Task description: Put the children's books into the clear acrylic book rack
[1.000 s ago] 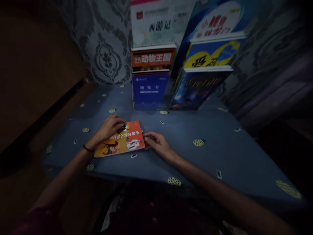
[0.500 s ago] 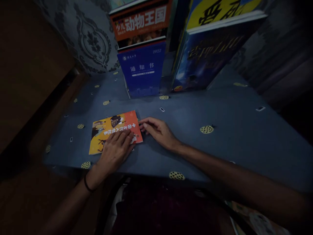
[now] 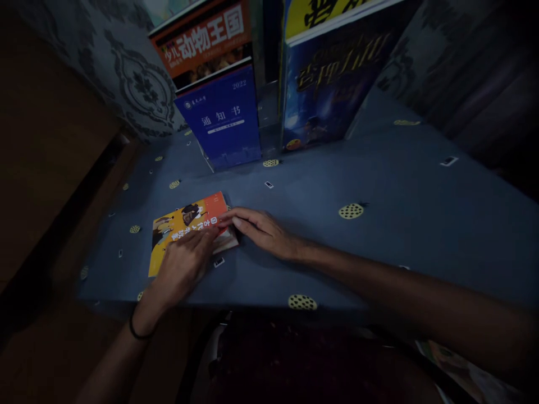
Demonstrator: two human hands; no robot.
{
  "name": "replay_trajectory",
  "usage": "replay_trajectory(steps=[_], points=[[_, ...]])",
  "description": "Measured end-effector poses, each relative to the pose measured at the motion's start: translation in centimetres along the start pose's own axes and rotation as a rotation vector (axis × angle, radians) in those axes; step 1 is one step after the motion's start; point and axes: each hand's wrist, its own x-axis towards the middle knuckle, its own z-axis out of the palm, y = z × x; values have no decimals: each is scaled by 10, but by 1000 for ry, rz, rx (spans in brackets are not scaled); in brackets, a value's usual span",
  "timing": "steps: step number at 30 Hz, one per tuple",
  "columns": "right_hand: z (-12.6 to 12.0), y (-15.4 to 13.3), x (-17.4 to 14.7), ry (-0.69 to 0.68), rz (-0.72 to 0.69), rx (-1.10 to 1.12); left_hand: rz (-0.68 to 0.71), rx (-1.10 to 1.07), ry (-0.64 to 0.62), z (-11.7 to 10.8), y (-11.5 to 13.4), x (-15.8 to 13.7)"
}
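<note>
A small orange-and-yellow paperback book (image 3: 162, 247) lies on the cloth-covered table, its printed title running sideways. My left hand (image 3: 181, 269) is over its near side, fingers bent around the cover's near edge, thumb hidden. Near the right corner the cover is raised a little, and pale pages show under it. My right hand (image 3: 265, 233) comes in from the right with fingers stretched out and fairly straight. Its fingertips rest on the orange part of the cover, close to the left fingertips. A dark band circles my left wrist.
Behind the book stand a blue booklet (image 3: 223, 123), an orange-covered book (image 3: 206, 42) and a dark blue book (image 3: 328, 84), with others behind them. The blue tablecloth (image 3: 303, 191) has a pineapple print. Patterned fabric (image 3: 143, 84) hangs at the back left. The table's near edge lies before my lap.
My right fingertips have moved left from beside the book onto its cover. The left fingers have bent around the near edge, and the cover's right corner has lifted. The view has shifted slightly.
</note>
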Motion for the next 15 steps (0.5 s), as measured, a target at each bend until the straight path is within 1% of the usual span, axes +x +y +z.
replay_trajectory(steps=[5,10,15], points=[[-1,-2,0,-7,-11,7,20,8,-14,-7,-5,3],[-1,-4,-1,-11,-25,18,40,-25,-58,-14,-10,5],[-2,-5,-1,-10,-13,27,37,-37,-43,-15,-15,3]])
